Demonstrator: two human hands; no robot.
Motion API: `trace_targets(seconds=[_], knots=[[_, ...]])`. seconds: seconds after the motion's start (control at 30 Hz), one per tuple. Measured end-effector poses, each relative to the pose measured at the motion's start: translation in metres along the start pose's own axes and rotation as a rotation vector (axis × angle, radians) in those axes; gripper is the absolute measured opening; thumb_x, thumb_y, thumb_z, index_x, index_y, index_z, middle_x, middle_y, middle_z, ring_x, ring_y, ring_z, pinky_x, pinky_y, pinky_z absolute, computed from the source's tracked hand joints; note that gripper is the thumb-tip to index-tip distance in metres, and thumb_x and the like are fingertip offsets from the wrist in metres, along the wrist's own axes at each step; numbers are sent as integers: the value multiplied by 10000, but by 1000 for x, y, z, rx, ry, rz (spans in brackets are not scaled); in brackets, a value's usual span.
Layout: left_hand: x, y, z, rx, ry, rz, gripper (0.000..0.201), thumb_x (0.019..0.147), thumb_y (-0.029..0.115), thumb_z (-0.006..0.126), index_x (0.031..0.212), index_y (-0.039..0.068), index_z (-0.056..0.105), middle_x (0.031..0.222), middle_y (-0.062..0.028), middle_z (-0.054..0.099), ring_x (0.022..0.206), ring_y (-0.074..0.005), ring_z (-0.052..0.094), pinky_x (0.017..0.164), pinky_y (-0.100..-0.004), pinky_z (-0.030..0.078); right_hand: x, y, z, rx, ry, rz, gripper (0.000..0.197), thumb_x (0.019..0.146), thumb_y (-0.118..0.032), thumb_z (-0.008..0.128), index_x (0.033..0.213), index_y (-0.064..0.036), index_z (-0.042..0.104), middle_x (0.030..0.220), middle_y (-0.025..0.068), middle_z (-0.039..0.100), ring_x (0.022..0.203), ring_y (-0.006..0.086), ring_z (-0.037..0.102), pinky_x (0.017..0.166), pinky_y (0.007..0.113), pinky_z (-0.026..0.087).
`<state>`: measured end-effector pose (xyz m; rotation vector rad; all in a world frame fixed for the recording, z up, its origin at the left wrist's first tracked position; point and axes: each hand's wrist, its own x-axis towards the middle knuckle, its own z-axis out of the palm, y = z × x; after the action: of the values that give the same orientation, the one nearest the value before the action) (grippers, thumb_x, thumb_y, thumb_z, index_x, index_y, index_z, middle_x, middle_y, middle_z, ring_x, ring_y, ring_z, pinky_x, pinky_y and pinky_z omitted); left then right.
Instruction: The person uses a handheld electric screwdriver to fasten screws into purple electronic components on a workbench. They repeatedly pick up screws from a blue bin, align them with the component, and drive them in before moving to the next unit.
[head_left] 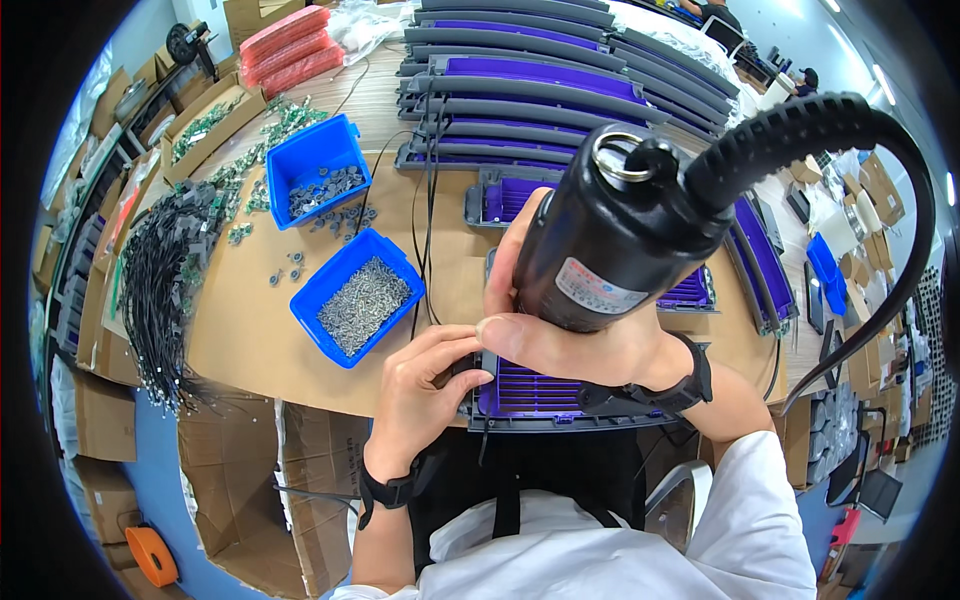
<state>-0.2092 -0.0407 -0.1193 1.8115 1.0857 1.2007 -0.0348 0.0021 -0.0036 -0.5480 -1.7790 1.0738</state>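
Purple panel (535,392): beneath the right hand (595,353) and left hand (418,388); probably light, stiff, best held by its frame.
Black driver (620,240): right hand wraps its barrel; likely hefty, smooth.
Left hand: curled beside the right thumb; whether it pinches anything cannot be told.
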Motion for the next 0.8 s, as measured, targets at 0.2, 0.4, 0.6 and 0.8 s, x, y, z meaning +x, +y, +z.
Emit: trace_targets(seconds=[0.2, 0.4, 0.6, 0.8], knots=[[0, 3, 0, 7, -2, -3, 331, 721, -37, 774, 1041, -7, 698, 1055, -100, 694, 829, -172, 667, 652, -261, 540, -1, 0, -2, -75, -21, -63, 273, 727, -64, 786, 881, -23, 565, 721, 39, 611, 639, 99, 571, 581, 231, 448], [0, 3, 0, 19, 6, 8, 332, 719, -34, 774, 1041, -2, 701, 1057, -99, 698, 827, -182, 672, 650, -263, 538, -2, 0, -2, -25, -35, -56, 270, 723, -54, 779, 890, -21, 569, 726, 38, 613, 632, 100, 579, 586, 232, 456], [1, 9, -1, 62, 16, -13, 333, 721, -35, 773, 1044, 1, 703, 1065, -100, 697, 844, -181, 675, 664, -264, 545, -1, 6, -9, 79, -171, -65, 263, 716, -42, 768, 876, -24, 560, 714, 40, 604, 626, 110, 593, 582, 241, 465], [0, 3, 1, -20, -8, -57, 346, 726, -48, 766, 1062, 7, 706, 1076, -94, 694, 856, -168, 674, 689, -261, 552, -4, 22, -10, 203, -98, -76, 257, 731, -95, 767, 858, -29, 553, 696, 34, 590, 604, 114, 572, 570, 245, 448]])
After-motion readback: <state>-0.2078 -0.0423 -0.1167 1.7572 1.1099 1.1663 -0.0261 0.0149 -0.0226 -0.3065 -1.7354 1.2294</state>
